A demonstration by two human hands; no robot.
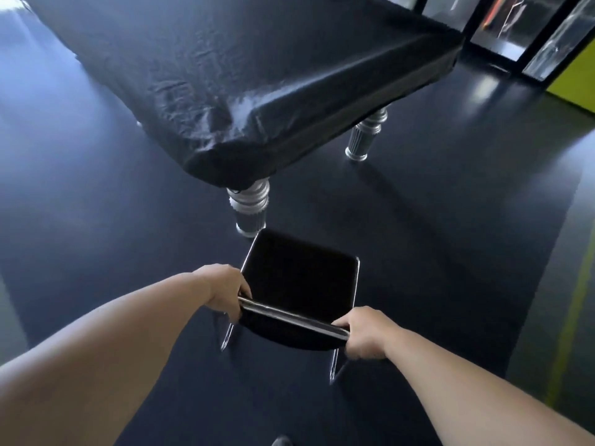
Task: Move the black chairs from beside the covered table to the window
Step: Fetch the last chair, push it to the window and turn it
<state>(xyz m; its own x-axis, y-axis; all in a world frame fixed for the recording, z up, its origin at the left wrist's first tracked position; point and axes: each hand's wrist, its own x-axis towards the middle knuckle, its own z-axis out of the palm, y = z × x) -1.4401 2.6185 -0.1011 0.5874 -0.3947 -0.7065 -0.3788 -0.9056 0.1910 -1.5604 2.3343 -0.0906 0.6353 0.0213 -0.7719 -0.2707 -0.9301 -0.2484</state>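
Fingers [243, 289] curled round chrome top rail [289, 315] of black chair [299, 278], pressed together, none spread. Left hand [225, 292] at left end, right hand [363, 336] at right end. Chair on or just above dark floor [450, 236], cannot tell which. Seat front just beside corner leg [249, 210] of covered table [257, 75]. Not at any window yet. Glass panels [547, 37] top right, well apart.

Risks, as judged:
- Could clip corner leg if swung forward on lift.
- Could slip on polished rail, gripped at ends only.
- Thin legs [227, 336] could scrape floor if dragged.
- Could snag cover [322, 123] hem.

Materials:
- Seat flat, rounded-square, matte black, edged in thin chrome tube.
- Backrest [289, 338] black, curved.
- Rail round, mirror-bright.
- Cover shiny, creased, plasticky, draped over corners.
- Corner leg turned, ribbed, silver.
- Floor glossy, reflective.
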